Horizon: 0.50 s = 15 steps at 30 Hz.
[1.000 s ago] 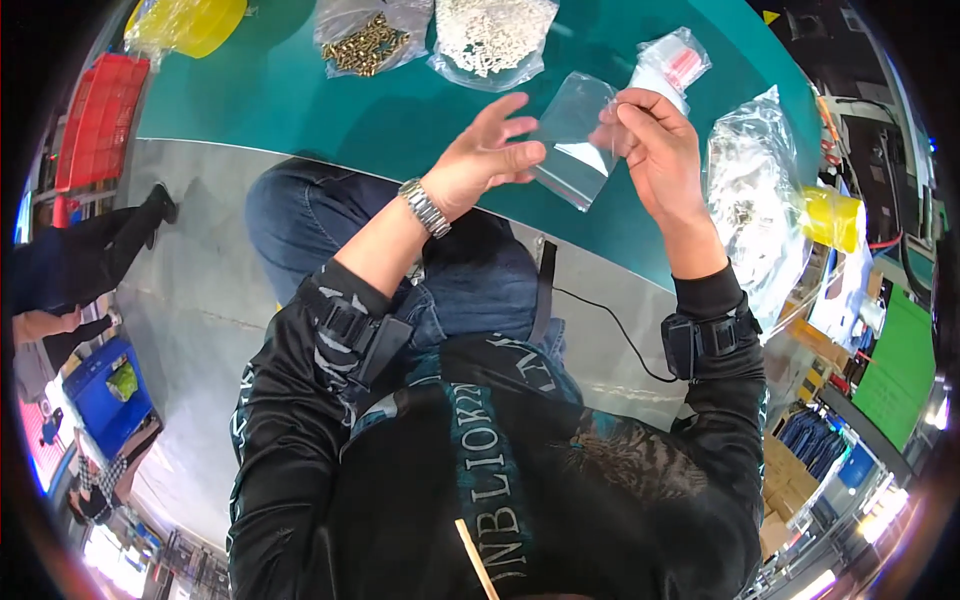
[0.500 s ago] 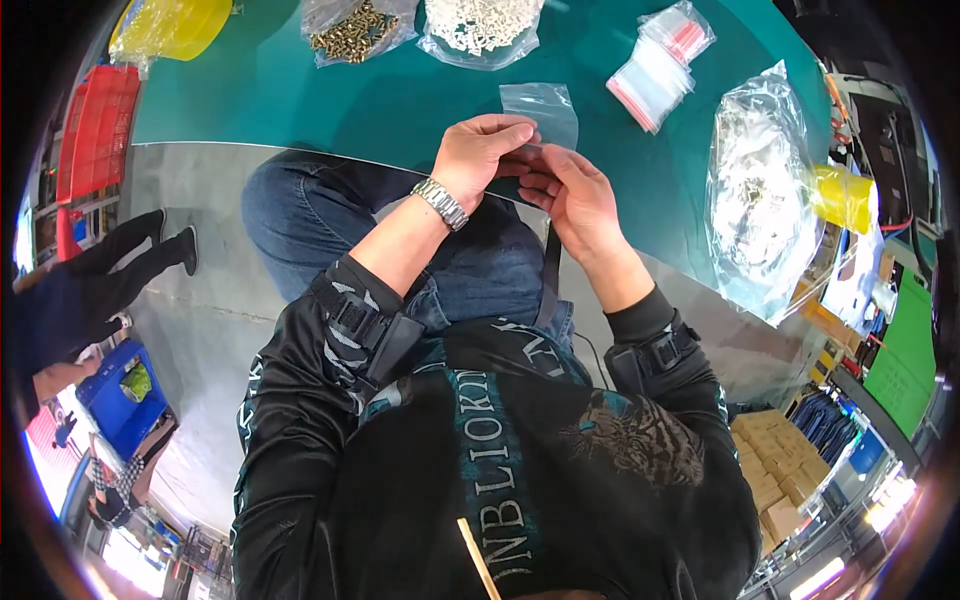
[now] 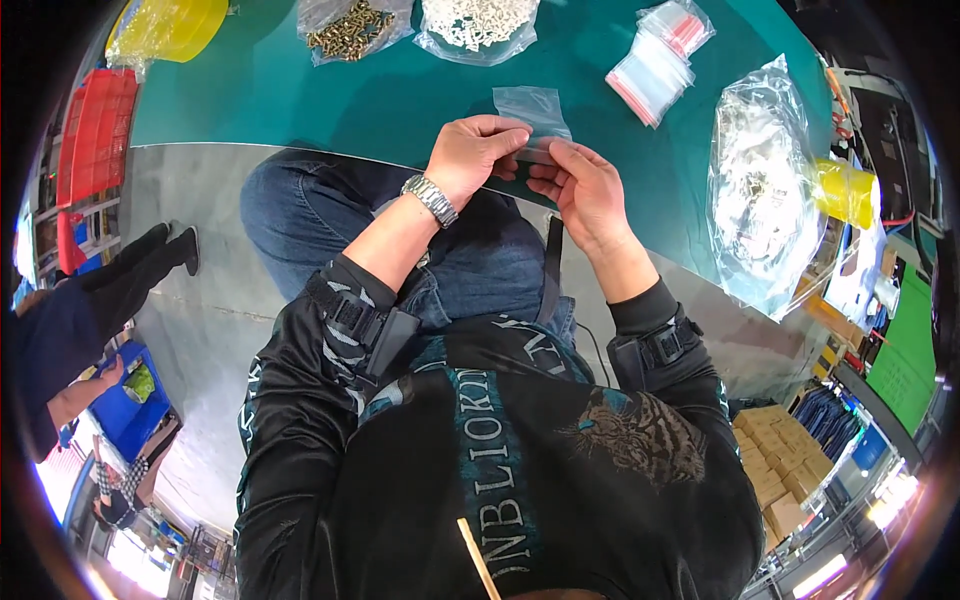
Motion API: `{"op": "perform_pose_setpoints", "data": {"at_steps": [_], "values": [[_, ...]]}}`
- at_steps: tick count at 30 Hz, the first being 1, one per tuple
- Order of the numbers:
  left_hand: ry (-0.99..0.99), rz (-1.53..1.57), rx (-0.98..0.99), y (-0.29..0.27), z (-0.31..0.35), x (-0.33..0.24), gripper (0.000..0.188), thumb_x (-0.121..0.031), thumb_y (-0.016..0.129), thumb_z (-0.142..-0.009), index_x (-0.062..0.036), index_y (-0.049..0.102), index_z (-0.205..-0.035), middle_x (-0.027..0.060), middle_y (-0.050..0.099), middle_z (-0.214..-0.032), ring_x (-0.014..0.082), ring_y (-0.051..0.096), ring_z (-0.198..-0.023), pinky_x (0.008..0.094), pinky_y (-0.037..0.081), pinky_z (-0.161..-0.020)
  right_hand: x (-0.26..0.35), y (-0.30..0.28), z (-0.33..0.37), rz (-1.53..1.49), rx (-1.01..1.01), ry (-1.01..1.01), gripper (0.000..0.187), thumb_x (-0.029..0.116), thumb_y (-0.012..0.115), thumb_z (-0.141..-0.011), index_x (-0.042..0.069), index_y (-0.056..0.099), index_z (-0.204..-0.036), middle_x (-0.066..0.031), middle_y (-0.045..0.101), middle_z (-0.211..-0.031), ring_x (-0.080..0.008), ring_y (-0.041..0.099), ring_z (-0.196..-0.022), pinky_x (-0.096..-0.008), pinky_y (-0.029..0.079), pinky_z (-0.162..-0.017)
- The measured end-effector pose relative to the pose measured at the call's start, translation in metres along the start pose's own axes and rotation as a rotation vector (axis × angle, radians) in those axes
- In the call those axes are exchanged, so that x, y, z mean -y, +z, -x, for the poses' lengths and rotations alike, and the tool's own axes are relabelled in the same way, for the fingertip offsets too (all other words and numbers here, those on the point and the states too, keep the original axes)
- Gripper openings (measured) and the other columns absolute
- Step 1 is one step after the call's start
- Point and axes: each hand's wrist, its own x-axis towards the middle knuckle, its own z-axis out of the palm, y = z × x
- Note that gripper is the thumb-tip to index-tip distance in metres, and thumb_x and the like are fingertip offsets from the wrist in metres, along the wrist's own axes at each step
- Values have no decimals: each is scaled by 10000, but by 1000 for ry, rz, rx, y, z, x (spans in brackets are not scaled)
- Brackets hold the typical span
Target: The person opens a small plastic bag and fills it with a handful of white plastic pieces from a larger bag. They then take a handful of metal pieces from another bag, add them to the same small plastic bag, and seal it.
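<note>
Between my two hands a small clear zip bag [image 3: 534, 112] is held by its near edge, its body lying away from me over the green table. The thumb and fingers of my left hand [image 3: 470, 158] pinch the left end of that edge. My right hand [image 3: 585, 188] pinches the right end, the other fingers curled beneath. Farther back lie a stack of clear zip bags [image 3: 652, 75] with red edges, an open bag of white plastic pieces [image 3: 480, 22] and a bag of brass-coloured metal parts [image 3: 352, 30].
The green table [image 3: 260, 105] ends just beyond my knees. A large clear bag of pale contents [image 3: 762, 190] lies at its right, beside a yellow container [image 3: 846, 196]. Another yellow container [image 3: 170, 28] is at the far left, near red crates [image 3: 97, 135]. People stand left of the table.
My hands have drawn slightly apart, the right one shifting right and the left a little left. The bag's near edge now shows stretched between them.
</note>
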Motion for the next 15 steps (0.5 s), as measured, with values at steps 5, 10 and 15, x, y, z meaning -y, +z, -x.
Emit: {"op": "perform_pose_setpoints", "data": {"at_steps": [5, 10, 15], "values": [[21, -12, 68, -2, 1, 0, 271, -132, 706, -845, 1, 659, -1076, 46, 679, -851, 111, 618, -667, 249, 526, -605, -5, -5, -4, 11, -29, 7, 179, 174, 598, -936, 12, 630, -1003, -93, 677, -908, -181, 649, -792, -326, 537, -738], [103, -85, 174, -4, 4, 3, 313, -84, 692, -850, -8, 623, -1146, 16, 648, -814, 97, 592, -659, 239, 518, -641, -9, -5, -7, 45, -73, -11, 185, 206, 638, -918, 23, 630, -950, -61, 666, -844, -154, 630, -716, -309, 538, -682], [66, -120, 187, -5, 3, 0, 303, -74, 701, -842, -2, 631, -1127, 16, 646, -814, 90, 587, -661, 234, 514, -633, -13, -6, -9, 143, -102, -37, 227, 250, 657, -908, 25, 627, -911, -45, 650, -799, -141, 612, -672, -300, 535, -646]]}}
